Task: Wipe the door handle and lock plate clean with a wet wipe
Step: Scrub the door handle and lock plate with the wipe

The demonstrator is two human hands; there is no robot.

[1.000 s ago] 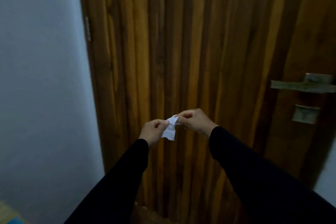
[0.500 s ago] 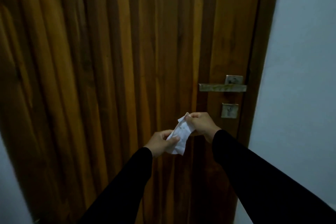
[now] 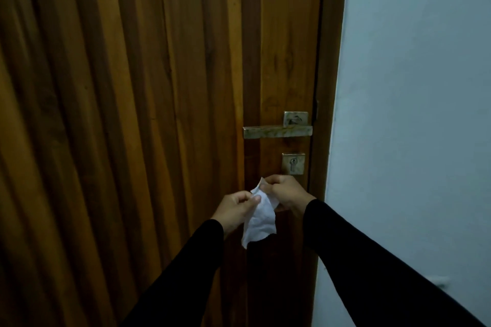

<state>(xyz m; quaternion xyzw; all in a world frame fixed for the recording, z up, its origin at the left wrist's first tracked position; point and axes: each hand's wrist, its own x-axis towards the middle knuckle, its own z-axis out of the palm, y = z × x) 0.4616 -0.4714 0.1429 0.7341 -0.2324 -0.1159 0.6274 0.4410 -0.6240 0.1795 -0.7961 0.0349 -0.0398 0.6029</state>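
A tarnished metal lever handle (image 3: 277, 131) sticks out leftward from its square rose on the brown wooden door (image 3: 132, 114). Just under it sits a small square lock plate (image 3: 293, 164) with a keyhole. Both hands hold a white wet wipe (image 3: 259, 220) in front of the door, below the lock plate. My left hand (image 3: 235, 210) pinches the wipe's left edge. My right hand (image 3: 285, 191) grips its top corner, a little under the lock plate and not touching it. The wipe hangs partly unfolded between them.
The dark door frame (image 3: 328, 87) runs down the right of the door, with a pale bluish wall (image 3: 411, 114) beyond it. Black sleeves cover both forearms.
The view has swung right, bringing the handle and lock plate from the right edge toward the centre. The wipe has been pulled more open and hangs longer between my hands.
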